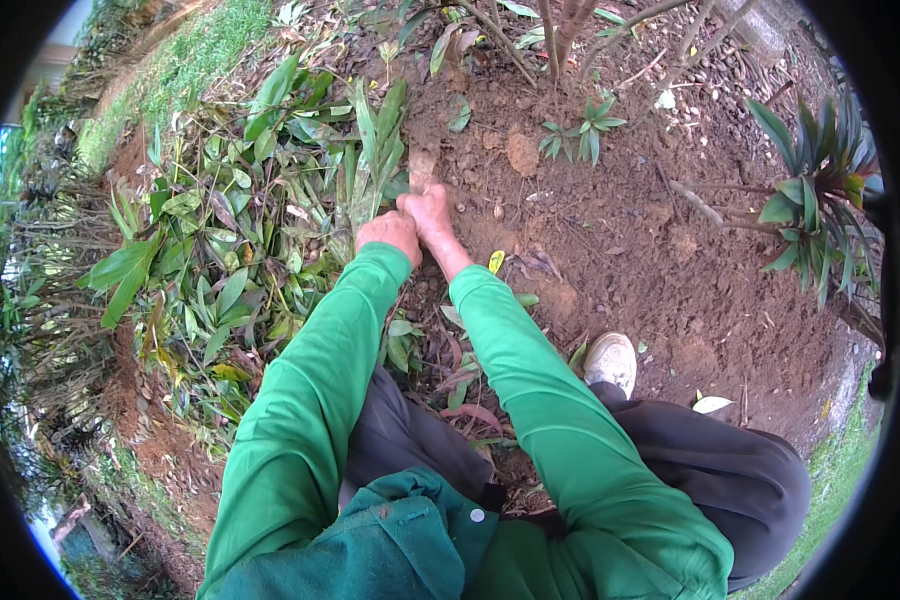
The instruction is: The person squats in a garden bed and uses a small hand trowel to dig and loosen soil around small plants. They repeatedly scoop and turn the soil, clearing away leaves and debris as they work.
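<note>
My left hand (390, 235) is closed in a fist beside the leaf pile, its knuckles up. What it holds, if anything, is hidden beneath the fingers. Pressed against it, my right hand (430, 213) is also closed. From the far side of the right hand sticks out a flat, tan, blade-like piece (422, 165), smeared with soil, its far end meeting the dirt; its exact kind does not show. Long green leafy stems (375, 140) lie just left of it, on the edge of a heap of cut leaves (235, 240).
Bare brown soil (610, 240) spreads to the right. A small green plant (585, 130) grows there, with thin trunks (560, 40) beyond and a dark-leaved shrub (815, 190) at far right. My white shoe (610, 362) rests on the soil; grass (195, 65) lies at far left.
</note>
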The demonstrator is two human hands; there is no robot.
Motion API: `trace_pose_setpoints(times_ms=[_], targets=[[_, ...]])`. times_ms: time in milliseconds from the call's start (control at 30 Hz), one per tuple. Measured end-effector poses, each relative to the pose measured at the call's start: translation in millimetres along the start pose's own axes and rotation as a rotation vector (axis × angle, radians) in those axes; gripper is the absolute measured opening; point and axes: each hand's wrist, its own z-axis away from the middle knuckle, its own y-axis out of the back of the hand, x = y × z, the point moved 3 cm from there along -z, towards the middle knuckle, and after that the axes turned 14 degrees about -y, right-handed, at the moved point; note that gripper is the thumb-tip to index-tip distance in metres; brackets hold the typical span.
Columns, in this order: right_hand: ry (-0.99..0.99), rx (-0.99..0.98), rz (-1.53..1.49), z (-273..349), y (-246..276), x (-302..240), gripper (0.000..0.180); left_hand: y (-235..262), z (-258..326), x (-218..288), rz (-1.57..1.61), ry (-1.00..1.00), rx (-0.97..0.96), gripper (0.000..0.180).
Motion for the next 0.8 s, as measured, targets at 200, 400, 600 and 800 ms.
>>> trace_pose_setpoints(times_ms=[200,400,600,800], targets=[[0.11,-0.035,-0.197,4.6,19.6,-14.1,0.03,28.2,11.3,23.5,0.008,-0.036,0.085,0.035],[0.149,0.136,0.031,38.6,58.3,-55.5,0.032,63.2,37.3,46.1,0.103,-0.126,0.195,0.039],[0.035,0.237,0.208,55.5,40.1,-11.6,0.04,13.6,44.8,31.1,0.137,-0.114,0.052,0.04],[-0.001,0.198,0.478,4.8,56.5,-24.6,0.035,-21.8,-25.9,33.0,0.318,-0.113,0.169,0.03]])
